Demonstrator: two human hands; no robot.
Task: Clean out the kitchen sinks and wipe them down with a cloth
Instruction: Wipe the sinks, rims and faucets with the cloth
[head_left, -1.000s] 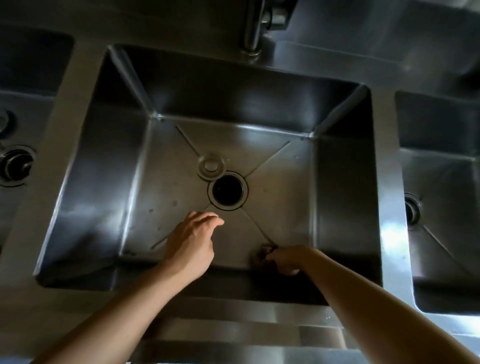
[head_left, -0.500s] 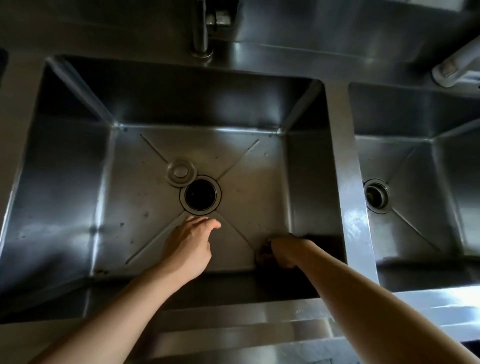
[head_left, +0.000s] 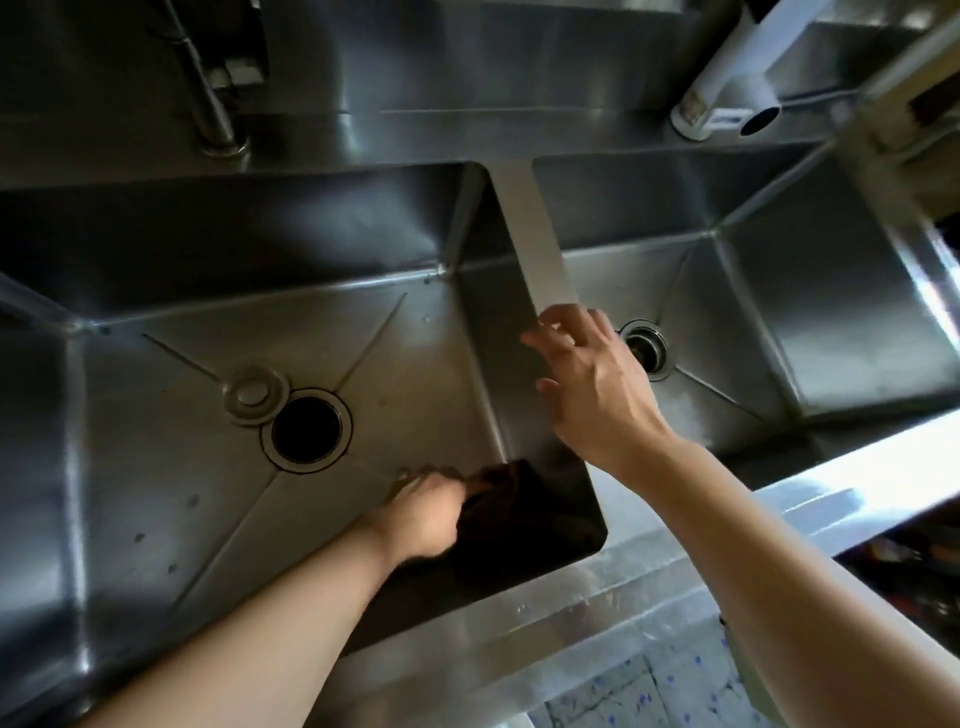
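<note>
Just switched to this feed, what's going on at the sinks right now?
A person is leaning over a row of steel sinks. The left hand is down in the near right corner of the middle sink, on a dark cloth bunched there; motion blur hides the exact grip. The right hand hangs open over the divider toward the right sink, holding nothing. The middle drain is open, its stopper lying beside it.

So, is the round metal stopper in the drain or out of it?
Out. The round metal stopper lies on the sink floor beside the open dark drain hole.
</note>
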